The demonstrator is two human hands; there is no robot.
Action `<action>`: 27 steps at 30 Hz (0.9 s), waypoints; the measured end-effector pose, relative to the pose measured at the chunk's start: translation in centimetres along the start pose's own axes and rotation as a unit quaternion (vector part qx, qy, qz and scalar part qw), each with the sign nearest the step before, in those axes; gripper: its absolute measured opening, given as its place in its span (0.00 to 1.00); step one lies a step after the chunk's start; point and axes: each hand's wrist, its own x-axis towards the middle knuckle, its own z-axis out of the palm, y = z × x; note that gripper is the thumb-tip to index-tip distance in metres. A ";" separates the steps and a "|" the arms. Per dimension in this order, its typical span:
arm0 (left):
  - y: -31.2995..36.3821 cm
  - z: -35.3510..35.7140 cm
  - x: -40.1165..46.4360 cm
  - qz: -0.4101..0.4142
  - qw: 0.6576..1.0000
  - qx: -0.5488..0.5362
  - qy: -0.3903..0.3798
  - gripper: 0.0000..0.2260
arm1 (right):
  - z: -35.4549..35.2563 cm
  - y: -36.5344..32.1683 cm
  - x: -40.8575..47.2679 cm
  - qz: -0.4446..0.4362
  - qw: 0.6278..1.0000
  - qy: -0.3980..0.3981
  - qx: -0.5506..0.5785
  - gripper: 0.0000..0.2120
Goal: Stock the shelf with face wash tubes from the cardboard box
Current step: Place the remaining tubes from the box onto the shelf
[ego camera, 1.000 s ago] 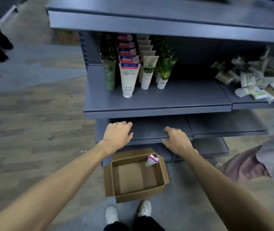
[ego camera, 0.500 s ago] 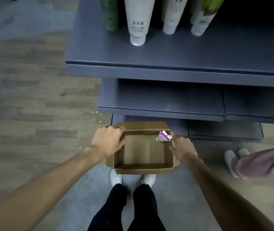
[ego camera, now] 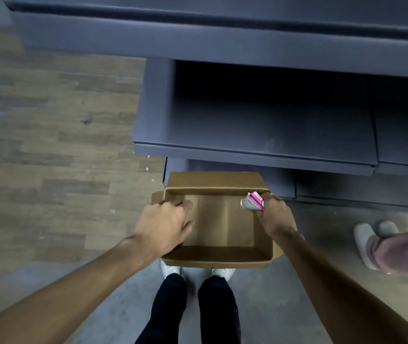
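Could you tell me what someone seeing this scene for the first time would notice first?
The open cardboard box on the floor at the person's feet stands out, nearly bare inside except for one pink and white face wash tube in its far right corner. The left hand grips the box's left wall, while the right hand is at the tube. Above looms the dark grey shelf.

One cardboard box point(ego camera: 219, 254) sits at lower centre of the frame, and one face wash tube point(ego camera: 253, 202) shows at its upper right corner. Two hands appear: the left hand point(ego camera: 163, 225) and the right hand point(ego camera: 276, 217). Three grey shelf tiers point(ego camera: 252, 155) step down the upper half. Two white slippers point(ego camera: 369, 240) show at the right edge.
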 end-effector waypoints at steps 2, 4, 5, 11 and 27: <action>0.2 0.8 0.3 0.000 1.000 -0.006 -0.008 0.15 | 0.7 -0.1 0.5 0.001 1.000 0.007 -0.028 0.13; 0.2 1.5 0.4 -0.001 1.000 -0.012 -0.011 0.15 | 1.5 -0.3 0.9 -0.004 0.998 0.012 -0.064 0.10; 0.2 1.8 0.5 -0.002 1.000 -0.015 -0.012 0.15 | 1.8 -0.4 1.1 -0.008 0.996 0.018 -0.082 0.08; 0.1 2.7 0.1 0.002 0.999 -0.029 -0.027 0.14 | 2.2 -1.0 1.3 -0.003 0.991 0.029 -0.134 0.06; 0.9 -12.6 1.0 0.039 0.999 -0.008 0.013 0.16 | -18.9 -9.4 -8.9 -0.153 0.980 0.061 -0.114 0.05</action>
